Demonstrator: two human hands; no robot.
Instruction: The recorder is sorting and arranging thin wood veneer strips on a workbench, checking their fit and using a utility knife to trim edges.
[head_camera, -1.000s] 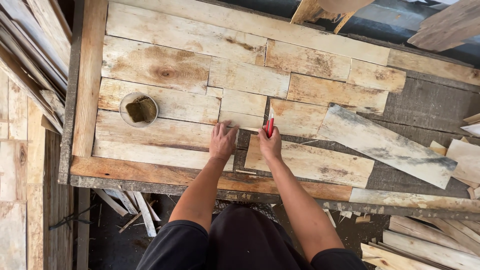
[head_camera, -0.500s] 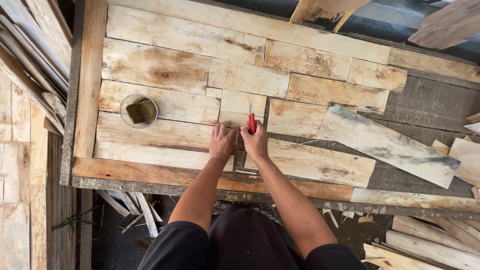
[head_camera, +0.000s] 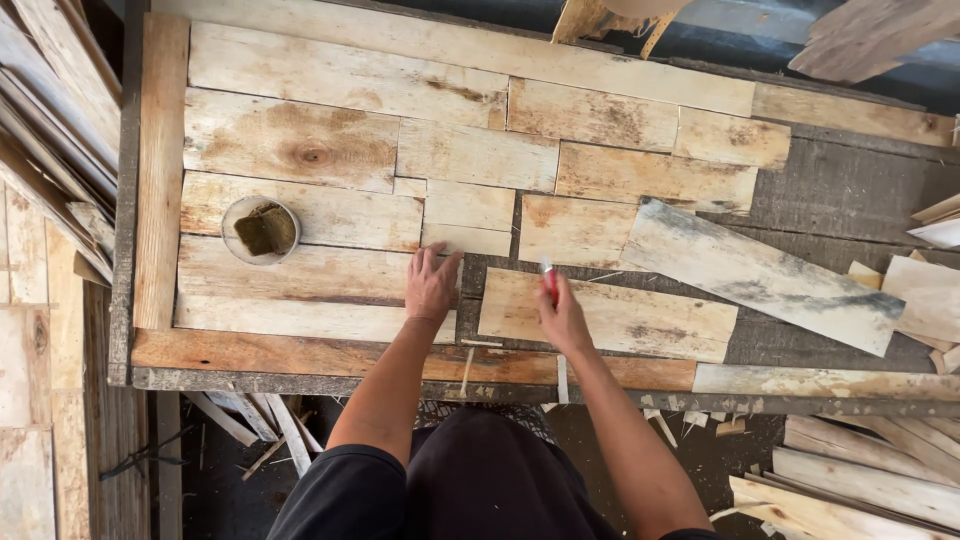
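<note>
- Right hand (head_camera: 563, 318): fingers closed around a red pencil (head_camera: 549, 280), tip pointed away, laid on a short plank (head_camera: 620, 318).
- Short plank: long axis running left to right, lying directly under the right hand; left end close to the left hand.
- Left hand (head_camera: 431, 283): fingers spread flat, holding nothing, pressed on the fitted boards (head_camera: 300, 268) at the edge of a dark gap.
- Grey weathered board (head_camera: 760, 275): laid slanted, far right of the plank.
- Round tin (head_camera: 260, 229): set well left.
- Offcuts (head_camera: 930, 290): piled at the right edge.

Dark gap (head_camera: 480, 290) between hands free; tilted grey plank (head_camera: 760, 275) blocks right side.
</note>
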